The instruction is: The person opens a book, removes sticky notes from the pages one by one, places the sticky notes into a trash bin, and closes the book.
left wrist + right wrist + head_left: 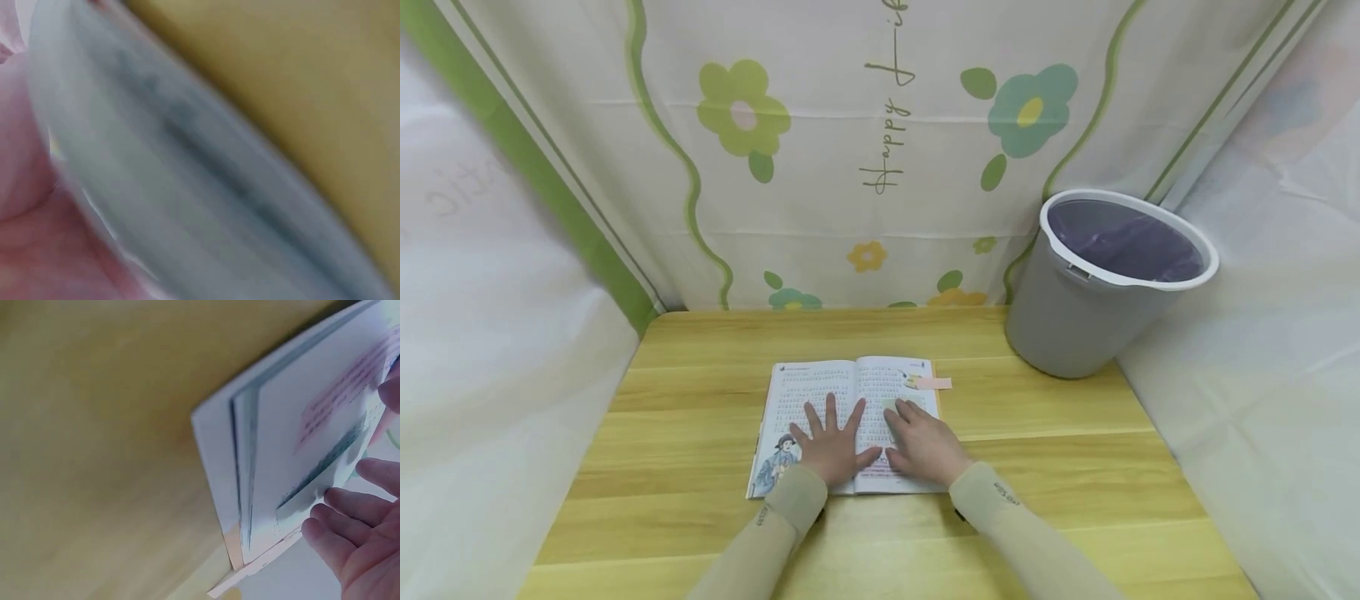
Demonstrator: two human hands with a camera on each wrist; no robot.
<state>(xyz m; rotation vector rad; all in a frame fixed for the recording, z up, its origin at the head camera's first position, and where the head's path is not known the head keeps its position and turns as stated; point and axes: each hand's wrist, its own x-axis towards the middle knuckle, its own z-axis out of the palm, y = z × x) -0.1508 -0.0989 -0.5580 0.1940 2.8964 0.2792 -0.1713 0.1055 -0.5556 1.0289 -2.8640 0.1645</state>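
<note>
An open book (808,385) lies on the wooden table, its two pages printed with text and a drawn figure in blue at the lower left. My left hand (830,450) rests spread on the left page, its thumb reaching over the fold. On the right page, the fingertips of my right hand (925,442) touch a pale green patch (891,406), partly hidden beneath them. A pink strip (934,383) sticks out past the right page's edge. The right wrist view shows the book's corner (215,444) and my right fingers (350,519) extended on the page.
A grey bin (1067,308) with a white rim and a dark purple liner stands at the table's back right corner. Behind the wooden table (700,350) hangs a flowered curtain (820,183). White cloth hangs along both sides.
</note>
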